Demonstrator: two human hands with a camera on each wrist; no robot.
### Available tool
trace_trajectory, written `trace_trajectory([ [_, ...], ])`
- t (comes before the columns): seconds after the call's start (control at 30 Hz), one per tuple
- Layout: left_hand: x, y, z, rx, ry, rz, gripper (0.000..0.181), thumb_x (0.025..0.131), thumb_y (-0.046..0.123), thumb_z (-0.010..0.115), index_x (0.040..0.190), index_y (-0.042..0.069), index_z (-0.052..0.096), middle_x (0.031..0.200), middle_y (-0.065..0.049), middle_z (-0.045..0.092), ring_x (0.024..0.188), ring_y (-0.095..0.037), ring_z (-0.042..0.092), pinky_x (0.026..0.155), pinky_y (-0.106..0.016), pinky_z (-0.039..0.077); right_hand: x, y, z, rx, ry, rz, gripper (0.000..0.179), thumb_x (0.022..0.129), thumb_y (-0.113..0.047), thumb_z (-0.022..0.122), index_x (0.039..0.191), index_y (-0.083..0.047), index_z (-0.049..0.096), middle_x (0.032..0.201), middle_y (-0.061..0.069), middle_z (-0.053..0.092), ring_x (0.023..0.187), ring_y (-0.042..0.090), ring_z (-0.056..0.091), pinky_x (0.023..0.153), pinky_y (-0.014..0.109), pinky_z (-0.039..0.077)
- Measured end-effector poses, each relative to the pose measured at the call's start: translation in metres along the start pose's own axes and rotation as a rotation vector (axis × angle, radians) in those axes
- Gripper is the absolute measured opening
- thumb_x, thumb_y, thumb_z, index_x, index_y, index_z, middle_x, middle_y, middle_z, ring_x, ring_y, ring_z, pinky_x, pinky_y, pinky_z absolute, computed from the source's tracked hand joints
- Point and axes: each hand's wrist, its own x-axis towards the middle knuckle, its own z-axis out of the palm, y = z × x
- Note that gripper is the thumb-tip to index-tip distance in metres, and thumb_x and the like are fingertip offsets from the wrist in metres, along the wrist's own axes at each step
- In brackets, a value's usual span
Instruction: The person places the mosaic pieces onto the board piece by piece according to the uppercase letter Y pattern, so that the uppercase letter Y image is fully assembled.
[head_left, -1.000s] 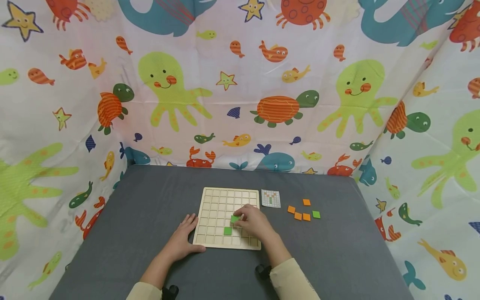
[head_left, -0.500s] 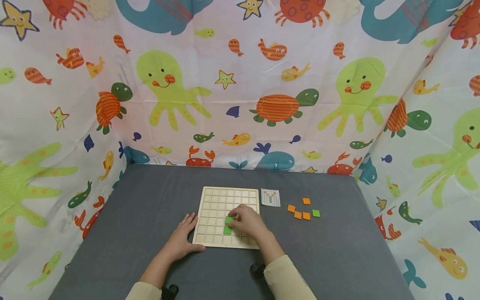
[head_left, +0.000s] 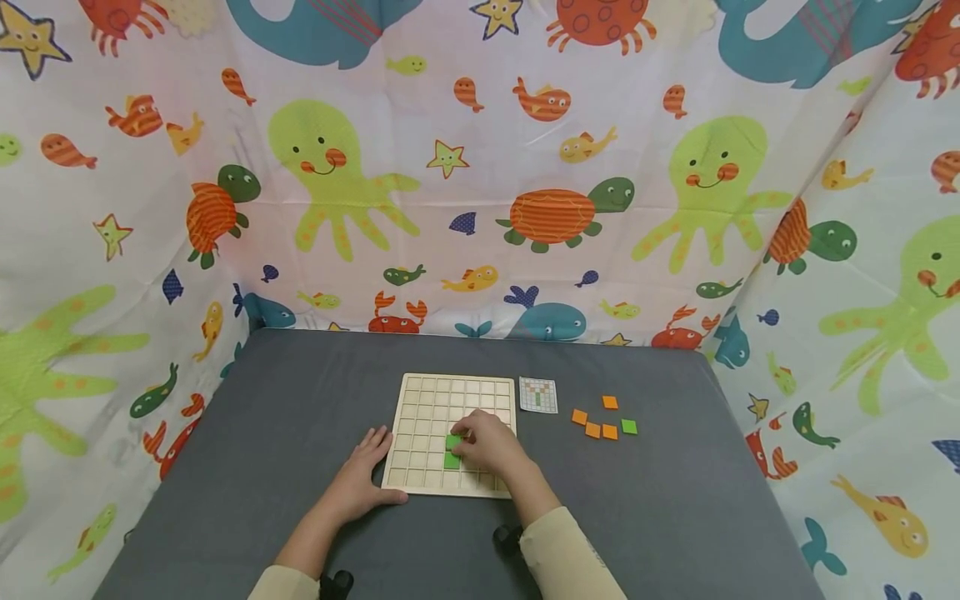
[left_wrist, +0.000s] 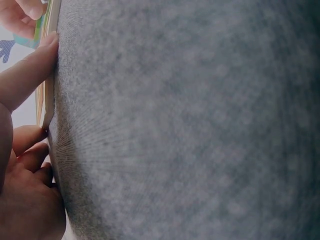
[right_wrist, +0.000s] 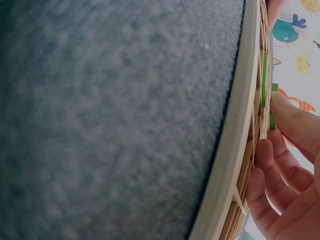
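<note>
A square wooden grid board (head_left: 420, 408) lies on the grey table. My left hand (head_left: 358, 479) rests at its near left corner, the thumb touching the front edge and the fingers along the left side. My right hand (head_left: 491, 446) is over the board and pinches a green square tile (head_left: 453, 442) between thumb and finger. In the right wrist view this green tile (right_wrist: 273, 121) stands tilted at the grid surface; the thumb covers part of it. Another green tile (head_left: 452, 462) sits in a grid cell just nearer to me.
A small printed grid card (head_left: 537, 396) lies right of the board. Farther right are several loose orange tiles (head_left: 610, 402) and one green loose tile (head_left: 628, 427). A sea-animal patterned curtain (head_left: 480, 167) surrounds the grey table (head_left: 675, 517) at the back and sides.
My right hand has moved left with the green tile, bringing it directly behind the other green tile on the board. My left hand stays at the board's corner.
</note>
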Motion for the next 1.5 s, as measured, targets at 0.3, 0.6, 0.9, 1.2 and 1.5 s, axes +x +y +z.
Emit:
trace_trajectory([
  [0.3,0.0,-0.001,0.001,-0.012,0.008,0.008,0.115,0.069,0.05,0.09,0.158,0.006,0.031,0.167,-0.015,0.021,0.156,-0.039,0.01,0.117,-0.065,0.025,0.0,-0.002,-0.001,-0.01,-0.006,0.013,0.027,0.085,-0.023,0.083,0.109,-0.015,0.078,0.098,-0.002,0.066,0.083,0.01,0.06,0.071,0.028,0.05],
  [0.6,-0.003,0.0,0.002,-0.012,0.0,-0.007,0.115,0.068,0.047,0.091,0.158,0.007,0.032,0.167,-0.015,0.022,0.156,-0.038,0.011,0.117,-0.065,0.025,-0.001,-0.002,0.001,-0.009,-0.031,0.041,0.025,0.086,-0.024,0.082,0.109,-0.016,0.078,0.097,-0.003,0.064,0.083,0.01,0.059,0.072,0.03,0.05],
  [0.9,-0.002,0.0,0.001,-0.022,0.001,-0.012,0.114,0.069,0.047,0.091,0.158,0.008,0.032,0.168,-0.014,0.022,0.156,-0.038,0.01,0.117,-0.066,0.024,0.002,0.0,0.002,-0.025,-0.014,0.018,0.02,0.088,-0.022,0.079,0.107,-0.015,0.078,0.097,-0.002,0.066,0.083,0.01,0.06,0.072,0.03,0.051],
  [1.2,-0.002,-0.002,0.001,-0.013,-0.007,-0.016,0.115,0.068,0.048,0.091,0.158,0.008,0.032,0.168,-0.014,0.021,0.156,-0.038,0.011,0.117,-0.066,0.023,0.002,0.002,0.002,-0.014,-0.025,-0.005,0.02,0.089,-0.02,0.079,0.108,-0.014,0.077,0.096,-0.003,0.066,0.084,0.01,0.06,0.074,0.029,0.052],
  [1.5,-0.001,0.001,-0.001,-0.023,-0.005,-0.004,0.114,0.069,0.046,0.091,0.158,0.006,0.032,0.167,-0.015,0.022,0.156,-0.038,0.01,0.117,-0.066,0.024,-0.001,0.004,-0.007,0.036,0.016,-0.04,0.025,0.092,-0.017,0.076,0.116,-0.011,0.075,0.104,0.0,0.068,0.091,0.015,0.065,0.079,0.031,0.054],
])
